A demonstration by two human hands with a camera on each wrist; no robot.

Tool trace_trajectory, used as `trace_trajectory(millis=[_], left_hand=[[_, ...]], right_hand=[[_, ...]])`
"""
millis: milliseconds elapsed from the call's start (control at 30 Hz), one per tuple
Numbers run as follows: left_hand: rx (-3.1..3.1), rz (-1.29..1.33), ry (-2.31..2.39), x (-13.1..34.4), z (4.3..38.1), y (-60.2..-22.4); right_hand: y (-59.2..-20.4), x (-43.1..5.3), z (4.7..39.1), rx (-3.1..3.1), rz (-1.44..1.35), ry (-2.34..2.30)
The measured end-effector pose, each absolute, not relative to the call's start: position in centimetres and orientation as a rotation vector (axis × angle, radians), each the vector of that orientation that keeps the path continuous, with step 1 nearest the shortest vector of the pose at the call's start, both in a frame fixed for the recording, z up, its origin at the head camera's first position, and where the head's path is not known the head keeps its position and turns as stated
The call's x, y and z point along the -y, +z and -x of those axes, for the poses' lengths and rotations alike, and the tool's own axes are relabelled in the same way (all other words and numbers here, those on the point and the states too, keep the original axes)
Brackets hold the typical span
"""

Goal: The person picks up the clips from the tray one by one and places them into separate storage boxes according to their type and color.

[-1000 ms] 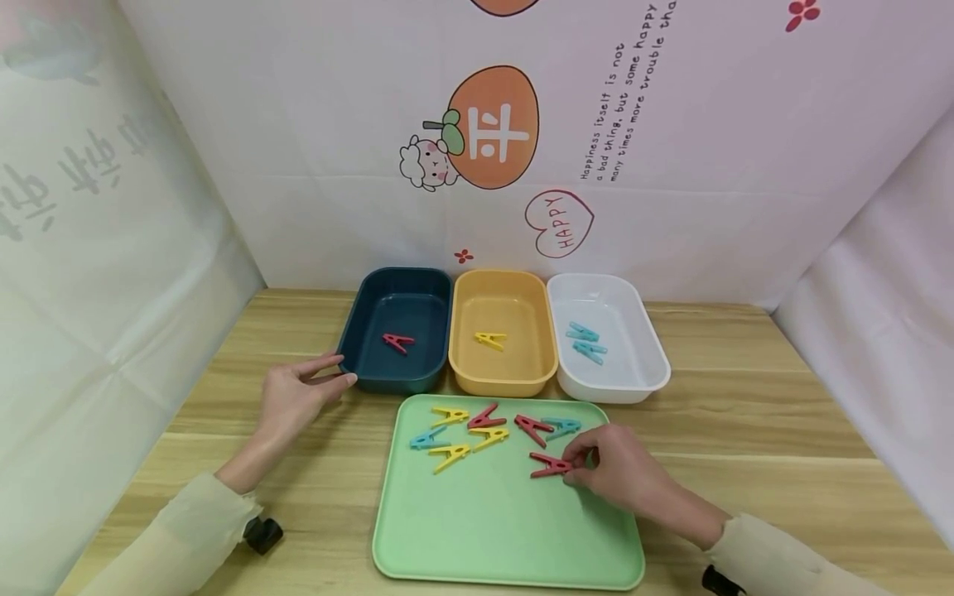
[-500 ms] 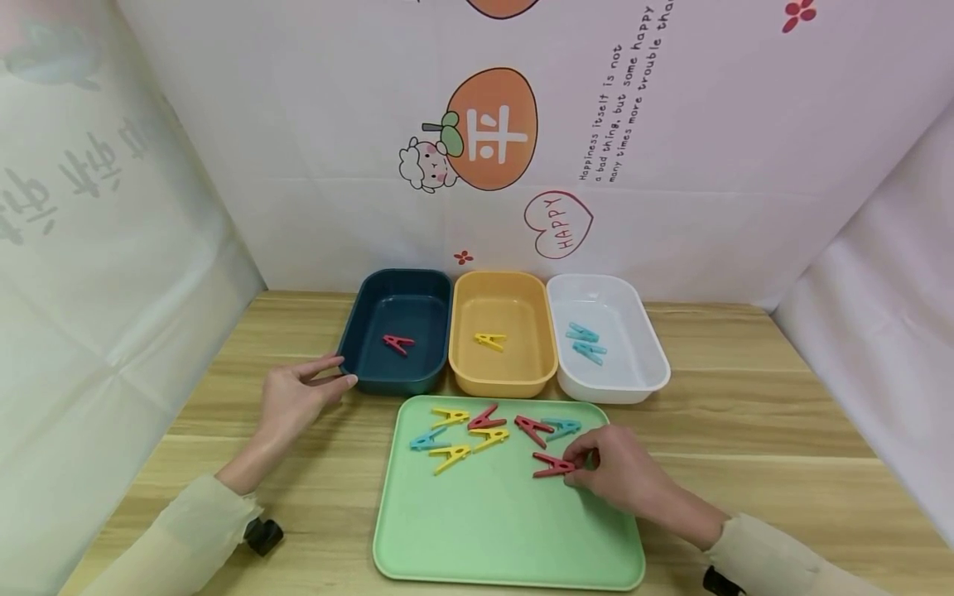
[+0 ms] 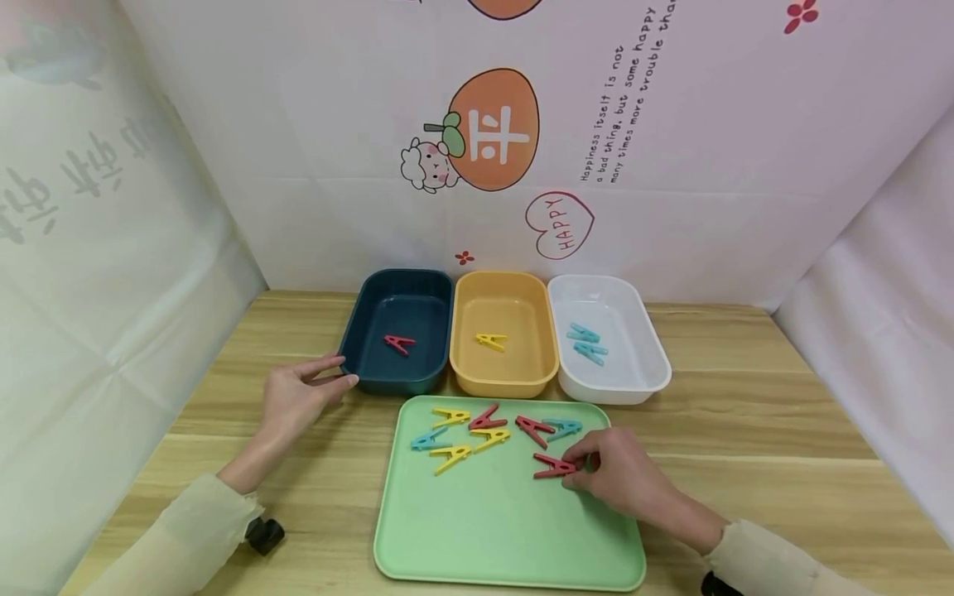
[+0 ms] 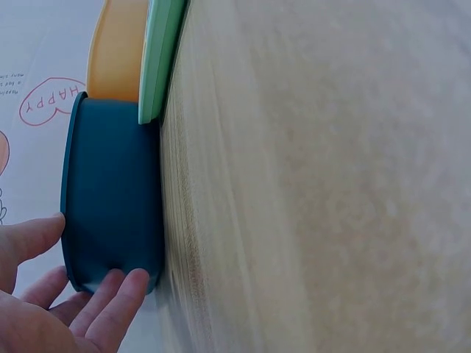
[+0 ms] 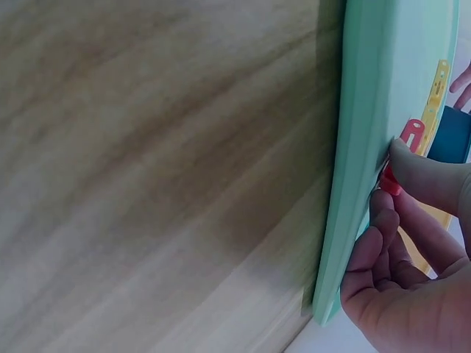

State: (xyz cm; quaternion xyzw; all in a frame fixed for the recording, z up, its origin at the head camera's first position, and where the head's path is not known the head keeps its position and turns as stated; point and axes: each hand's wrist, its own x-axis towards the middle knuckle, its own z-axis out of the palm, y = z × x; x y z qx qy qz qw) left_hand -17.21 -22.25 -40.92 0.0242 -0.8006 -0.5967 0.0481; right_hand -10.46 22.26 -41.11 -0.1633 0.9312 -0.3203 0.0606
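Observation:
My right hand (image 3: 620, 470) pinches a red clothespin (image 3: 553, 466) between thumb and fingers, at the right part of the green tray (image 3: 507, 530). In the right wrist view the red clothespin (image 5: 390, 180) is partly hidden by the thumb. My left hand (image 3: 301, 396) touches the near left corner of the dark blue bin (image 3: 402, 386); in the left wrist view its fairly straight fingers (image 4: 121, 301) rest against the bin's wall. Other clothespins lie on the tray's far half: red (image 3: 532, 430), blue (image 3: 562, 428) and yellow (image 3: 489, 437).
Beside the blue bin stand a yellow bin (image 3: 503, 387) and a white bin (image 3: 614, 396). A red clothespin (image 3: 399, 343) lies in the blue bin, a yellow one in the yellow bin, two light blue ones in the white bin. A printed cloth (image 3: 335, 165) hangs behind the wooden table (image 3: 745, 397).
The red clothespin in my right hand has shifted very slightly to the right. My left hand stays at the blue bin.

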Motion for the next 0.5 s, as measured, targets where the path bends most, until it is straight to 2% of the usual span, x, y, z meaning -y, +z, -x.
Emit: trace_trajectory(millis=[500], left_hand=[[2.457,-0.081,-1.807,22.22,17.12,-40.93]], right_hand=[[-40.72,-22.54,10.26,-2.773,0.511,-1.259]])
